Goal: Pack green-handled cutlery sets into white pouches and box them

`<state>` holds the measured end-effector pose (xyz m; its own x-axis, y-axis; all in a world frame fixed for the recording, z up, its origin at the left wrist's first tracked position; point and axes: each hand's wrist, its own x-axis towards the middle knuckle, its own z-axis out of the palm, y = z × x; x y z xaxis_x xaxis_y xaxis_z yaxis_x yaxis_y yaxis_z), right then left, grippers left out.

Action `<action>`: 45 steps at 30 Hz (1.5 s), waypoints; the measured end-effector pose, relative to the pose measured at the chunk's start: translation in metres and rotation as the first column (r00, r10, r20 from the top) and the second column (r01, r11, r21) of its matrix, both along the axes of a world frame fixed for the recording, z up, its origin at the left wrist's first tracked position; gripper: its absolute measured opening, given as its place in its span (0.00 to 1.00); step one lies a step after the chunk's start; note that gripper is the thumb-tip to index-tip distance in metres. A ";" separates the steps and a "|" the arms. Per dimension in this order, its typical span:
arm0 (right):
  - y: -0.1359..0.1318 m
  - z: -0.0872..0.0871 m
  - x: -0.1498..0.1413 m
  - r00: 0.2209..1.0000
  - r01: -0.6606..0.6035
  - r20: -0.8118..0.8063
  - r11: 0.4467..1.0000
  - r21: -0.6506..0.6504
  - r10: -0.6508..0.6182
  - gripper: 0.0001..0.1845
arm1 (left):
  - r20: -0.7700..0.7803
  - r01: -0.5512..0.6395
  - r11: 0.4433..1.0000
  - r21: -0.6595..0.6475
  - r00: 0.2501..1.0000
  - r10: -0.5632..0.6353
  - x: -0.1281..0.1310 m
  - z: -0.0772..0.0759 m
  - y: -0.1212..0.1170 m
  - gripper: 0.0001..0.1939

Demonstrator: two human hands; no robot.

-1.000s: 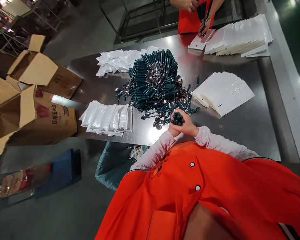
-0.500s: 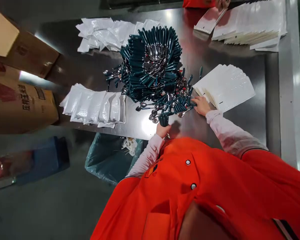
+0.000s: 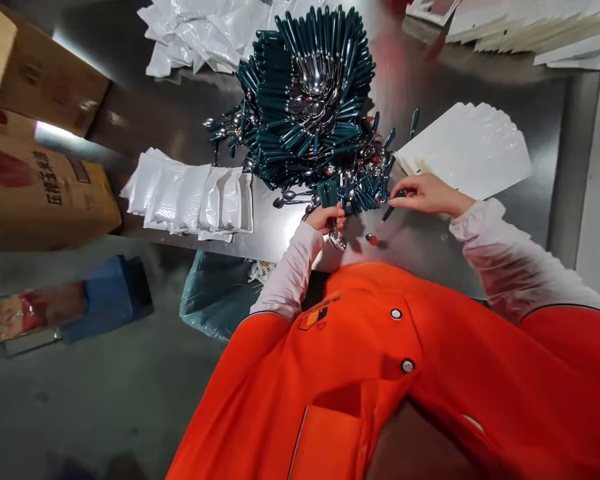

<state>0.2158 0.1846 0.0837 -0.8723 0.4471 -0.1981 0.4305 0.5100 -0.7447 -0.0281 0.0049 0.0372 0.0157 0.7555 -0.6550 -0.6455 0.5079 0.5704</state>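
A big ring-shaped heap of spoons with dark green handles and shiny bowls lies on the steel table. My left hand grips a bundle of these spoons near the table's front edge, handles up and bowls hanging below the fist. My right hand pinches one green-handled spoon at the loose edge of the heap. A fanned stack of white pouches lies just beyond my right hand.
Filled white packets lie in a row to the left, more at the back left. Cardboard boxes stand left of the table. A green bag hangs below the table's edge. More pouch stacks lie far right.
My two hands held the bundle together, then parted. The right hand reached to the heap's edge and now pinches a spoon. The left keeps the bundle. My head has moved closer to the table.
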 end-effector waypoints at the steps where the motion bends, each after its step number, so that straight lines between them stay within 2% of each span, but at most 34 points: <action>1: -0.007 0.007 -0.008 1.000 0.015 -0.003 0.999 -0.039 -0.015 0.26 | -0.032 0.023 1.000 -0.020 0.999 -0.024 0.004 0.000 0.004 0.14; 3: -0.022 0.015 -0.024 0.998 0.057 0.010 0.991 -0.124 -0.056 0.27 | -0.077 0.086 0.995 -0.049 0.993 -0.090 0.015 -0.001 0.010 0.14; 6: -0.039 0.018 -0.042 0.991 0.132 0.051 0.965 -0.226 -0.124 0.26 | -0.032 0.182 0.983 -0.030 0.983 -0.183 0.028 -0.006 0.012 0.15; 10: -0.048 0.014 -0.050 0.985 0.164 0.089 0.957 -0.239 -0.147 0.24 | 0.070 0.232 0.973 0.007 0.970 -0.232 0.031 -0.016 0.002 0.15; 13: -0.052 0.006 -0.049 0.986 0.164 0.062 0.939 -0.302 -0.152 0.23 | 0.070 0.288 0.957 -0.012 0.955 -0.287 0.030 -0.019 -0.004 0.19; 17: -0.066 -0.013 -0.049 0.947 0.277 -0.022 0.850 -0.447 -0.321 0.24 | -0.034 0.308 0.951 0.020 0.951 -0.307 0.040 -0.015 0.000 0.23; 20: -0.067 -0.027 -0.044 0.911 0.323 -0.048 0.782 -0.533 -0.409 0.24 | -0.137 0.287 0.954 0.086 0.952 -0.274 0.055 -0.013 0.001 0.21; 22: -0.052 -0.037 -0.031 0.892 0.387 -0.029 0.794 -0.468 -0.452 0.21 | -0.231 0.281 0.957 0.072 0.938 -0.258 0.062 -0.015 -0.001 0.19; 23: -0.040 -0.042 -0.019 0.869 0.458 -0.010 0.813 -0.359 -0.494 0.18 | -0.287 0.285 0.957 0.052 0.922 -0.259 0.064 -0.017 -0.003 0.19; 24: -0.026 -0.048 -0.005 0.833 0.545 0.013 0.815 -0.197 -0.553 0.16 | -0.342 0.294 0.955 0.028 0.901 -0.267 0.064 -0.019 -0.005 0.20; 25: -0.011 -0.054 0.012 0.784 0.621 0.038 0.784 -0.005 -0.620 0.15 | -0.391 0.308 0.951 0.003 0.876 -0.282 0.064 -0.020 -0.007 0.21; 26: 0.003 -0.060 0.030 0.731 0.660 0.065 0.729 0.183 -0.679 0.16 | -0.427 0.318 0.948 -0.018 0.855 -0.295 0.063 -0.022 -0.008 0.22; 27: 0.014 -0.066 0.047 0.687 0.657 0.110 0.678 0.328 -0.719 0.18 | -0.452 0.319 0.947 -0.034 0.840 -0.299 0.062 -0.023 -0.008 0.23; 28: 0.023 -0.073 0.063 0.658 0.624 0.173 0.659 0.420 -0.733 0.21 | -0.465 0.317 0.947 -0.046 0.833 -0.301 0.062 -0.022 -0.007 0.24; 29: 0.028 -0.080 0.075 0.641 0.578 0.244 0.667 0.470 -0.728 0.25 | -0.470 0.312 0.948 -0.056 0.830 -0.301 0.063 -0.021 -0.006 0.24; 31: 0.030 -0.091 0.090 0.624 0.490 0.379 0.719 0.492 -0.684 0.30 | -0.480 0.306 0.949 -0.081 0.822 -0.306 0.066 -0.016 -0.002 0.23; 33: 0.026 -0.096 0.095 0.602 0.448 0.452 0.747 0.491 -0.658 0.30 | -0.518 0.314 0.942 -0.122 0.789 -0.330 0.070 -0.008 0.003 0.22; 36: 0.023 -0.090 0.097 0.571 0.462 0.473 0.739 0.490 -0.671 0.25 | -0.586 0.338 0.920 -0.196 0.712 -0.387 0.075 0.004 0.006 0.21; 38: 0.024 -0.082 0.099 0.563 0.484 0.467 0.730 0.483 -0.682 0.23 | -0.616 0.331 0.918 -0.217 0.683 -0.392 0.075 0.006 0.006 0.20; 41: 0.016 -0.072 0.097 0.593 0.507 0.438 0.735 0.450 -0.676 0.21 | -0.676 0.298 0.930 -0.216 0.641 -0.363 0.075 -0.001 0.009 0.18; 43: -0.002 -0.072 0.085 0.649 0.501 0.420 0.772 0.391 -0.634 0.19 | -0.725 0.318 0.926 -0.205 0.586 -0.362 0.079 -0.010 0.015 0.15; 45: -0.028 -0.076 0.062 0.720 0.476 0.405 0.826 0.302 -0.564 0.16 | -0.768 0.390 0.896 -0.215 0.500 -0.402 0.085 -0.021 0.023 0.11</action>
